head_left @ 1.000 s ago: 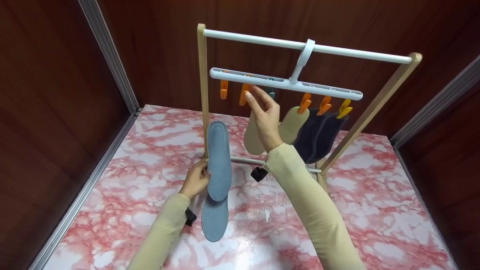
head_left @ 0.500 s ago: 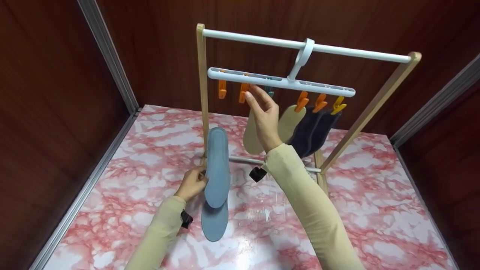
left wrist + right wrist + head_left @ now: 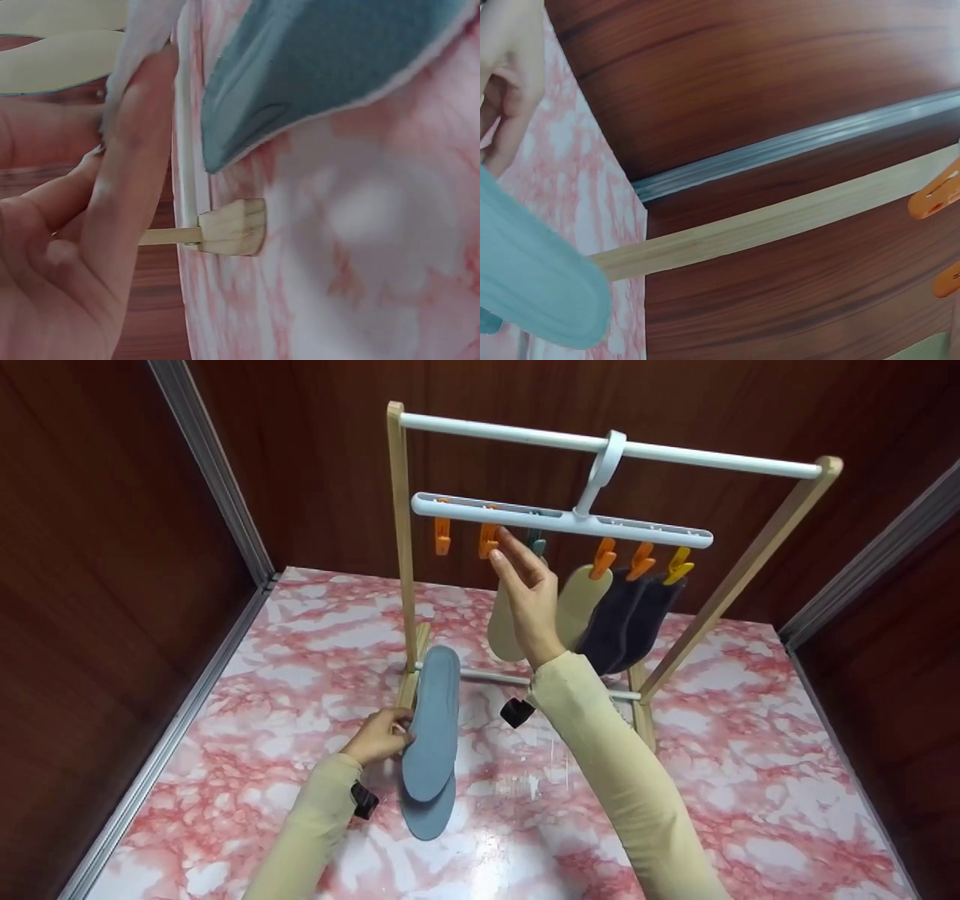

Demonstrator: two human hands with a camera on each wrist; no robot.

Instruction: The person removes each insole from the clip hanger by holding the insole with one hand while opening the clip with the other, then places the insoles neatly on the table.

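Observation:
My left hand (image 3: 379, 735) pinches the side edge of a blue-grey insole (image 3: 435, 720), which tilts with its far end raised. In the left wrist view the thumb and fingers close on its thin edge. A second blue-grey insole (image 3: 435, 821) lies on the floor, partly hidden beneath the first. My right hand (image 3: 534, 604) is raised, its thumb and index finger pinching an orange clothespin (image 3: 488, 541) under the white hanger (image 3: 555, 518). At the far left of the hanger, another orange clothespin (image 3: 442, 538) hangs with nothing in it.
The hanger hooks over the white bar (image 3: 510, 431) of a wooden-legged rack. Clothespins on it hold cream insoles (image 3: 589, 596) and dark insoles (image 3: 634, 622). A wooden post (image 3: 400, 540) stands left of my right hand. Dark wood panels surround the pink marbled floor (image 3: 262, 697).
My left hand has come lower and slightly left, bringing the held insole down over the second one. The hanger has swung slightly left, while my right hand stays almost in place.

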